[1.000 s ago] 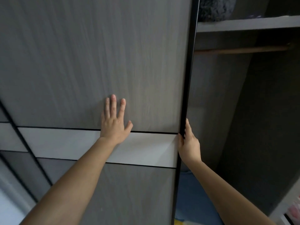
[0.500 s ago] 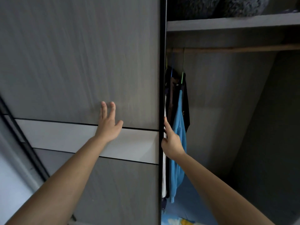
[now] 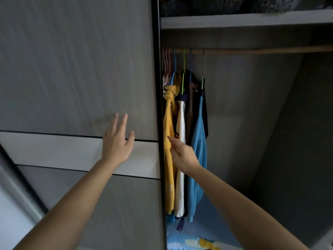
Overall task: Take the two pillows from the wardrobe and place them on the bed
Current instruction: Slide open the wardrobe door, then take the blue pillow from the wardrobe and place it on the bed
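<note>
The wardrobe [image 3: 234, 112] stands partly open: its grey wood-grain sliding door [image 3: 77, 69], crossed by a pale horizontal band and edged in black, covers the left side, and the right compartment is exposed. On the top shelf [image 3: 243, 19], at the upper edge of the view, lie dark grey, fuzzy-textured bulky shapes [image 3: 225, 5], side by side and resting on the shelf board; they are cut off by the frame, and whether they are the pillows cannot be told for certain.
</note>
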